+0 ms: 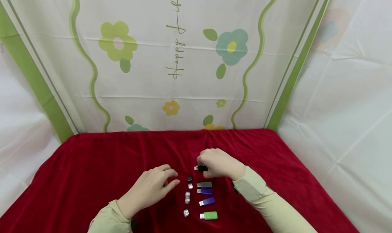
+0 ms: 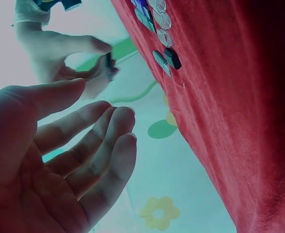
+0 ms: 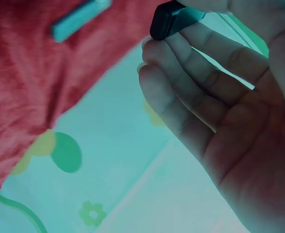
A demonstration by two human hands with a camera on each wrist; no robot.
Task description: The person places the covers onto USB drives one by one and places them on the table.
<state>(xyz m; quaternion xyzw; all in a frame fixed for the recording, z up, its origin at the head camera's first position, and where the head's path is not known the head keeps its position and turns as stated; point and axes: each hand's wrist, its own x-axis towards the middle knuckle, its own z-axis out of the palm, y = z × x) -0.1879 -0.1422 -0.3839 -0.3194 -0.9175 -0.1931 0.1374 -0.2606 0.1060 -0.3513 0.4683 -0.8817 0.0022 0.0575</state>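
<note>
My right hand (image 1: 221, 164) pinches a black USB flash drive (image 1: 201, 168) between thumb and fingertips, its metal plug pointing left. In the right wrist view the black drive (image 3: 167, 20) shows at the fingertips. My left hand (image 1: 152, 184) holds nothing; its fingers are loosely bent beside the caps. A black cap (image 1: 189, 178) lies at the far end of a column of clear caps (image 1: 187, 195). To the right of them lie a grey flash drive (image 1: 206, 184), two purple flash drives (image 1: 208, 201) and a green flash drive (image 1: 210, 215), plugs facing left.
Red velvet cloth (image 1: 101, 168) covers the table, with soft folds in it. White fabric walls (image 1: 196, 73) printed with flowers rise behind the table and at both sides.
</note>
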